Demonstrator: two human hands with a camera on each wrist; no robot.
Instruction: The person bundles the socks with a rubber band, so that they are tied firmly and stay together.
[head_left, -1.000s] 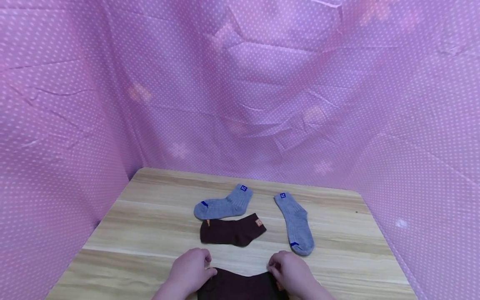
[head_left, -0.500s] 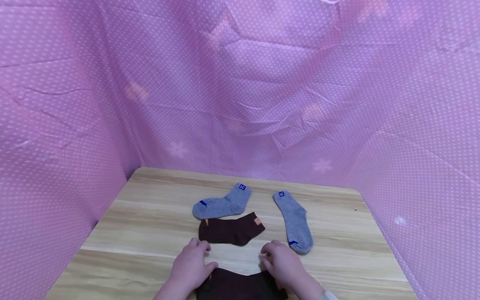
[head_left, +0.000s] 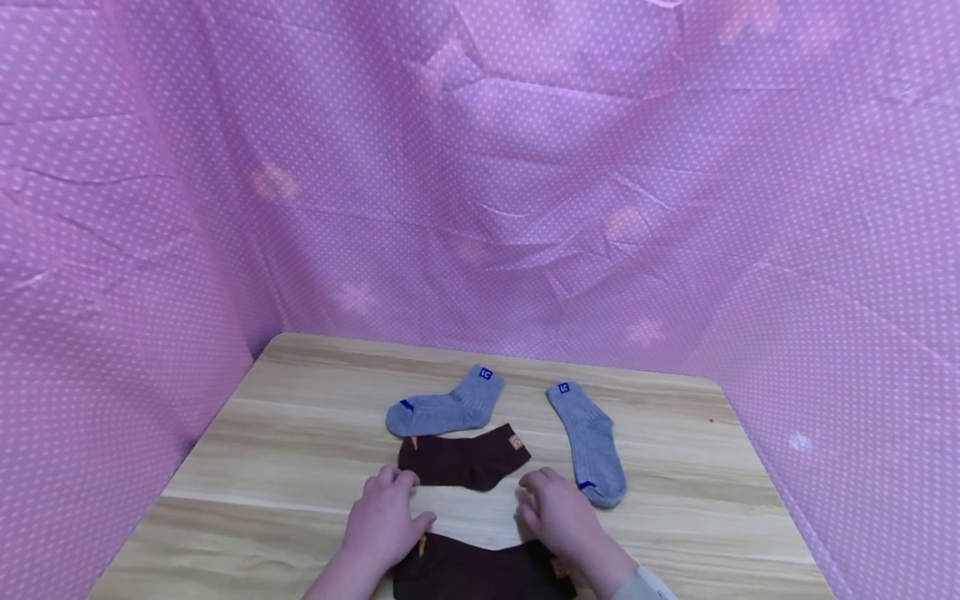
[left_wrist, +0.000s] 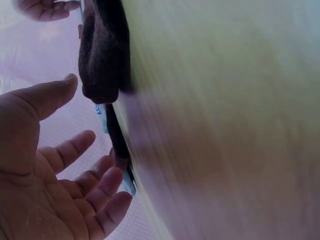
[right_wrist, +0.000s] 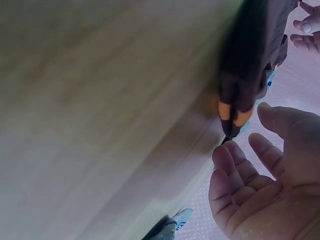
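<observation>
A dark brown sock (head_left: 483, 571) lies flat at the near edge of the head view, its lower part cut off by the frame. My left hand (head_left: 381, 521) hovers at its left end, fingers relaxed and spread, holding nothing. At the other end, by the orange label, my right hand (head_left: 561, 515) is likewise loose and holds nothing. Both wrist views show a gap between the palms and the brown sock (left_wrist: 102, 60). Just beyond the fingertips a second dark brown sock (head_left: 457, 462) lies sideways, with an orange tag on its cuff.
A grey sock (head_left: 450, 412) with a blue label lies behind the second brown sock, touching or nearly so. Another grey sock (head_left: 592, 446) lies to the right, toe toward me. All rest on a wooden table (head_left: 262, 467), with pink dotted cloth (head_left: 480, 208) hanging around it.
Both hands have let go of the near brown sock's ends and moved slightly forward, fingers loosening. The socks stay where they were.
</observation>
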